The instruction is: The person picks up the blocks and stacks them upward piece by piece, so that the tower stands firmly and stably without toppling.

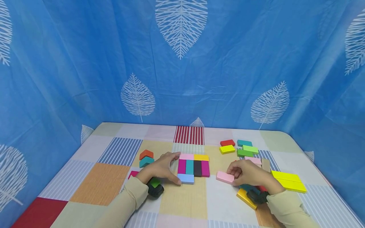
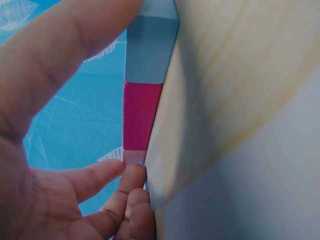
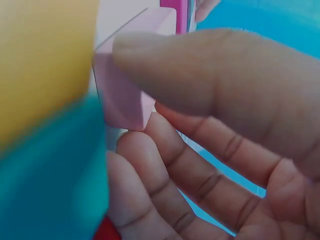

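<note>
Flat coloured blocks lie side by side in a compact group on the table. At its top edge are a pink block (image 1: 186,156) and an orange-yellow block (image 1: 201,157). Magenta, teal and black (image 1: 197,168) blocks form the middle row, with a light blue block (image 1: 186,178) below at the left. My left hand (image 1: 163,167) spreads along the group's left side, its thumb touching the light blue block and its index fingertip by the pink one. To the right, my right hand (image 1: 246,172) pinches another pink block (image 3: 122,90) between thumb and fingers, close to the cloth.
Right of the group lie red (image 1: 227,142), yellow (image 1: 227,149), teal and green blocks. Long yellow blocks (image 1: 288,181) sit at far right, and an orange-yellow block (image 1: 246,199) below my right hand. Orange (image 1: 146,154) and teal angled blocks lie at left. A blue curtain (image 1: 199,79) stands behind.
</note>
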Tool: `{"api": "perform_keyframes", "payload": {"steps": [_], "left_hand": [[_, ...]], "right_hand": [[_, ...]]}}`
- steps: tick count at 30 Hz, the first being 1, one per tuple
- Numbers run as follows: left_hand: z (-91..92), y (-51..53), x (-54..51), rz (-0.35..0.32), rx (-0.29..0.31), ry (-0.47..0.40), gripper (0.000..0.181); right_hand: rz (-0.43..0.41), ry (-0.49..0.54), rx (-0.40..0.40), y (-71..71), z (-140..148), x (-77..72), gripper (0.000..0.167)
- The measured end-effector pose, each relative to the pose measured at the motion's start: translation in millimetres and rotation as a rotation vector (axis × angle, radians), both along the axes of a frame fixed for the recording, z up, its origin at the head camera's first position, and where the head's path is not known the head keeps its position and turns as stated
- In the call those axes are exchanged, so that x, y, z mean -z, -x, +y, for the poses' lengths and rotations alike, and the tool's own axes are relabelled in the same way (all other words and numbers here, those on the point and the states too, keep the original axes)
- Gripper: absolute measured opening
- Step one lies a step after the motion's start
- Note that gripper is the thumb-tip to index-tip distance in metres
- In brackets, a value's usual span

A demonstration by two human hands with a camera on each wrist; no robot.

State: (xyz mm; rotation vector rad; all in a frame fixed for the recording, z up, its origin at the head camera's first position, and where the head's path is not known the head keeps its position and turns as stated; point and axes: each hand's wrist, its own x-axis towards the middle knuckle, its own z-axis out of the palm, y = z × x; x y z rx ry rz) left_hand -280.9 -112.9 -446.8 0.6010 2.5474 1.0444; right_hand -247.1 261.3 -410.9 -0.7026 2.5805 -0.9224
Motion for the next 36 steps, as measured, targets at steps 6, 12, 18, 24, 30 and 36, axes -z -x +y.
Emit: {"api": "perform_keyframes", "payload": {"steps": [6,12,18,24,30,36], "left_hand": [[1.6,-2.3,-0.9,-0.004,-0.010,-0.002,0.115],[2.4,-3.3,-0.3,-0.001,-0.020,0.011,0.115],[2.8,-4.3,-0.7,-0.001,-0.025,0.013,0.115],[2.3,-4.3,-0.5,0.000,-0.025,-0.003,0.116],[-0.4,-3.2,-1.2,-0.017,-0.032,-0.047,0.103],[-3.1,-5.8,-10.0,0.024,-0.019,0.031,0.093]], "right_hand": [[-0.001,0.040,-0.019,-10.4,-21,1.3,0.027],[0.030,0.034,-0.021,-17.3,-34,3.2,0.028],[0.004,0.029,-0.003,-20.3,-41,3.9,0.029],[-0.003,0.058,0.002,-24.5,-53,7.9,0.030],[-0.003,0.079,0.062,-25.0,-59,13.1,0.031],[-0.039,0.134,0.113,-24.1,-63,15.5,0.030]]}}
